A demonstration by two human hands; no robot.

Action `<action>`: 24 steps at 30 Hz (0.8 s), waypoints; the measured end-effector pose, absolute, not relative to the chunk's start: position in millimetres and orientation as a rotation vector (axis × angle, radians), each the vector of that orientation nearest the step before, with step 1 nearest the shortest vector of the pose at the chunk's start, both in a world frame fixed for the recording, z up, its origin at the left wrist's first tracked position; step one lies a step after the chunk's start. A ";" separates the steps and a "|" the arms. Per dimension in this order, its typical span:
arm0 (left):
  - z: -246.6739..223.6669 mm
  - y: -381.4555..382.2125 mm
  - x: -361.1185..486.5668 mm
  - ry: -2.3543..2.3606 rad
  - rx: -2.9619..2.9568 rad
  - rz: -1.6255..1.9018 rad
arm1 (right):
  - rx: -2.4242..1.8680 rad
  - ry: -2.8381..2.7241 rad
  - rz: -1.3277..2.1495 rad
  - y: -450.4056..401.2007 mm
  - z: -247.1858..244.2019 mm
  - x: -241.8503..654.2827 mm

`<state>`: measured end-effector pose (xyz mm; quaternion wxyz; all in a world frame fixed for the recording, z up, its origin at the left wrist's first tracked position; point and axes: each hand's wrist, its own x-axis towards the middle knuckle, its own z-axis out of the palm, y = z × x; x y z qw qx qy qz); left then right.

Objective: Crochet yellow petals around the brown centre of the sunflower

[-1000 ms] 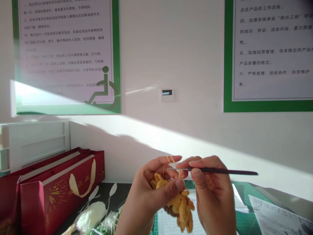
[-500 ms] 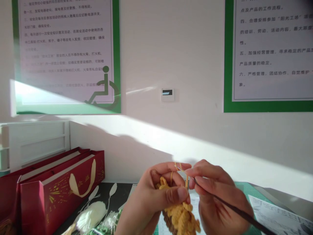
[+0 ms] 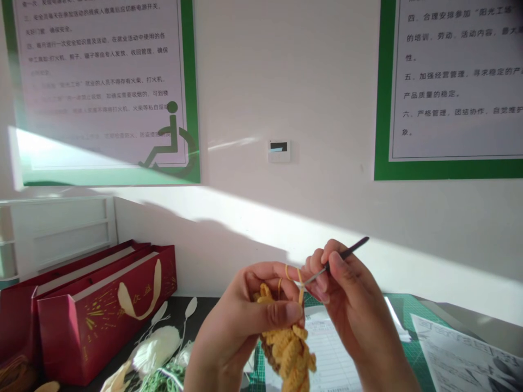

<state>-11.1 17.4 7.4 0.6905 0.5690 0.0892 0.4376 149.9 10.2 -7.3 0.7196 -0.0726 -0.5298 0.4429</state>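
My left hand pinches a yellow crocheted piece with a brown part along its left side. Yellow yarn loops over the raised index finger of that hand and runs down to the piece. To the right, my right hand grips a crochet hook with a dark handle and a thin metal shaft. The handle points up to the right, and the metal tip is at the yarn beside the left fingertips. How the tip sits in the loop is too small to tell.
Red gift bags stand at the left on the dark table. Near them lie a white yarn ball and green yarn. Printed sheets rest on a green cutting mat. Green-framed posters hang on the wall behind.
My right hand has turned, swinging the hook's handle from pointing down to the right to pointing up to the right. My left hand and the yellow piece have shifted slightly left.
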 end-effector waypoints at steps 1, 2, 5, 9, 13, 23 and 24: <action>6.8 17.4 -9.4 0.210 1.284 1.009 | -0.165 -1.203 1.001 11.6 -8.3 149.0; 6.2 17.2 -7.9 0.223 1.290 1.035 | -0.167 -1.236 0.989 13.1 -9.7 147.7; 5.2 15.3 -4.8 0.295 1.264 1.084 | -0.159 -1.332 0.826 17.0 -14.5 142.9; 6.4 15.1 -5.4 0.336 1.270 1.111 | -0.173 -1.339 0.636 19.6 -19.0 138.4; 8.2 17.7 -8.4 0.342 1.273 1.125 | -0.190 -1.269 0.622 21.7 -21.9 139.6; 6.8 12.2 -1.4 0.449 1.207 1.289 | -0.311 -1.167 0.555 23.7 -23.6 137.4; 6.8 11.8 0.6 0.458 1.201 1.310 | -0.321 -1.171 0.535 23.3 -23.3 137.6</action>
